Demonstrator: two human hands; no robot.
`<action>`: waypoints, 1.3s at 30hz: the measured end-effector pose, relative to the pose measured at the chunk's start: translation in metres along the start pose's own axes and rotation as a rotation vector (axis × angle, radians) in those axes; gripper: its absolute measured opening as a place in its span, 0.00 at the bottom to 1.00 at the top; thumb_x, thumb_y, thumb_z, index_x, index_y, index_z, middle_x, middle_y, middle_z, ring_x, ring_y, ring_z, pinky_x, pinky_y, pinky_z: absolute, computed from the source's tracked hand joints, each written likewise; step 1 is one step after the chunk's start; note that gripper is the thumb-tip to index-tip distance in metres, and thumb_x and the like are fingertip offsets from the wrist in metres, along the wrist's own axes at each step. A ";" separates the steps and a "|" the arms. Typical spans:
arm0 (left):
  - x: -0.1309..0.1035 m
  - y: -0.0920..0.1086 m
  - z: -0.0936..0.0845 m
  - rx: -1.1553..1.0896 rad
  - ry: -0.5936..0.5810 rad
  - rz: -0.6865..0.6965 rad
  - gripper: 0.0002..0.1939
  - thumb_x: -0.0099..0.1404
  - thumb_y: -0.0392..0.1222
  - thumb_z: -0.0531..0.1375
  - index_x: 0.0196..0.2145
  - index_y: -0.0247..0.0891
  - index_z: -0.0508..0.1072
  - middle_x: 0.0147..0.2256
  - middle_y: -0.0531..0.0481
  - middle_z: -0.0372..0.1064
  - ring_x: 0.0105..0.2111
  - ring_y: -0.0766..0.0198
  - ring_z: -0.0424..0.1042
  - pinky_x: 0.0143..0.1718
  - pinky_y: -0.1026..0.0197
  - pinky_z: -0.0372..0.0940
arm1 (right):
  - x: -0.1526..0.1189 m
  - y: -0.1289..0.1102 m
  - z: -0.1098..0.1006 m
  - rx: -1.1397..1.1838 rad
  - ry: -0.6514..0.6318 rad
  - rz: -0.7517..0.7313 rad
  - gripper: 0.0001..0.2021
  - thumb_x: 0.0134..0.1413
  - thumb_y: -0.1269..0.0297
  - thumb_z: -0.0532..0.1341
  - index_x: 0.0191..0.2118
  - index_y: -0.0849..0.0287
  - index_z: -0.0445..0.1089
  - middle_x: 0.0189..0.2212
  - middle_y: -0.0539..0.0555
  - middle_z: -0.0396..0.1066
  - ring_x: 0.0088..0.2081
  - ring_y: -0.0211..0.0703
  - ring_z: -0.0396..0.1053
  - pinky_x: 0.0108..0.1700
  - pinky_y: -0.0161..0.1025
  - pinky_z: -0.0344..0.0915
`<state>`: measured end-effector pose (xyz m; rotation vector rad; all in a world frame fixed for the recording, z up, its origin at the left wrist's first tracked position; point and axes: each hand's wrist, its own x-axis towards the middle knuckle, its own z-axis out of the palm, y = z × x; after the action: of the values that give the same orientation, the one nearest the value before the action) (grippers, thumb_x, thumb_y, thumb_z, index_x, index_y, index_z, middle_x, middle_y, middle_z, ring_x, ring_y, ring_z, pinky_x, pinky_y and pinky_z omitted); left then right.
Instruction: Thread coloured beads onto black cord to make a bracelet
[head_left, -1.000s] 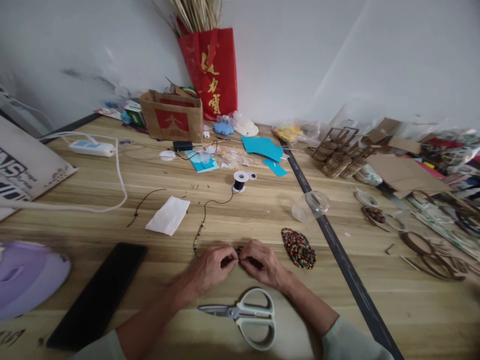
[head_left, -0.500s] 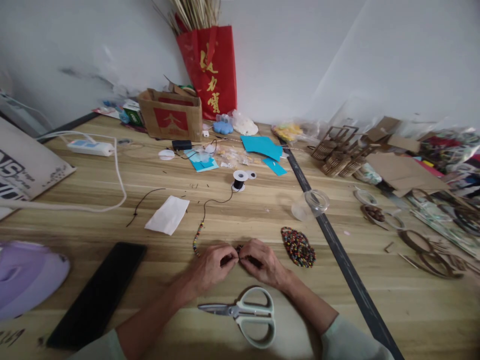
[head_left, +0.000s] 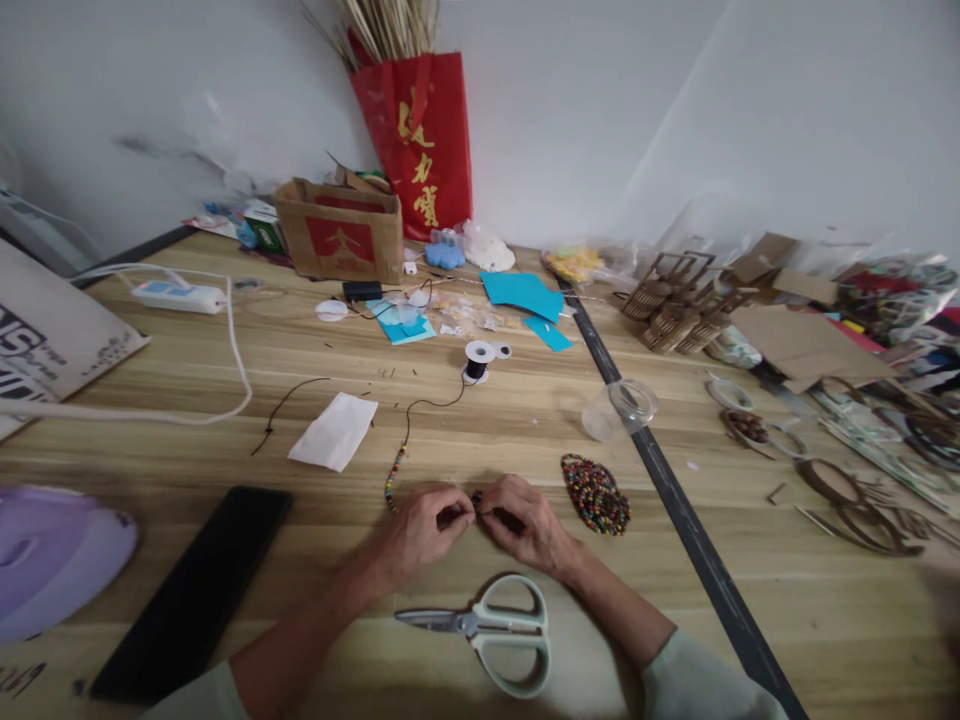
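My left hand (head_left: 431, 522) and my right hand (head_left: 521, 517) meet low in the middle of the head view, thumbs and forefingers pinched close together. A few dark beads (head_left: 477, 497) show between the fingertips; the cord they seem to be on is mostly hidden. Just left of my left hand, a string of colourful beads (head_left: 391, 485) runs up a black cord (head_left: 435, 403) to a spool (head_left: 477, 362). A heap of strung beads (head_left: 596, 494) lies right of my right hand. Below both hands rest scissors (head_left: 510, 632) with pale green handles, blades pointing left.
Left of me are a black phone-like slab (head_left: 195, 590), a purple object (head_left: 60, 560) and a white paper packet (head_left: 334, 431). Clear plastic rings (head_left: 634, 403) lie to the right. A cardboard box (head_left: 341, 235), red bag (head_left: 424, 150) and small baskets (head_left: 675, 310) stand further back.
The fingertips have shifted only slightly and stay pinched together. Everything else on the table keeps its place; the view has moved a tiny bit.
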<state>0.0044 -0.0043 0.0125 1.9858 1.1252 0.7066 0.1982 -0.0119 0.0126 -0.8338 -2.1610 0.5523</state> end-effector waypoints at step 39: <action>0.001 -0.002 0.000 -0.108 -0.021 -0.068 0.05 0.57 0.34 0.60 0.28 0.37 0.77 0.28 0.51 0.78 0.29 0.64 0.73 0.34 0.65 0.67 | -0.005 -0.006 0.002 -0.023 -0.093 0.077 0.10 0.66 0.65 0.50 0.37 0.58 0.66 0.35 0.57 0.66 0.38 0.44 0.63 0.42 0.41 0.63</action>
<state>0.0036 -0.0029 0.0113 1.8517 1.1142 0.6950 0.1970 -0.0202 0.0122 -0.9231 -2.2307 0.6171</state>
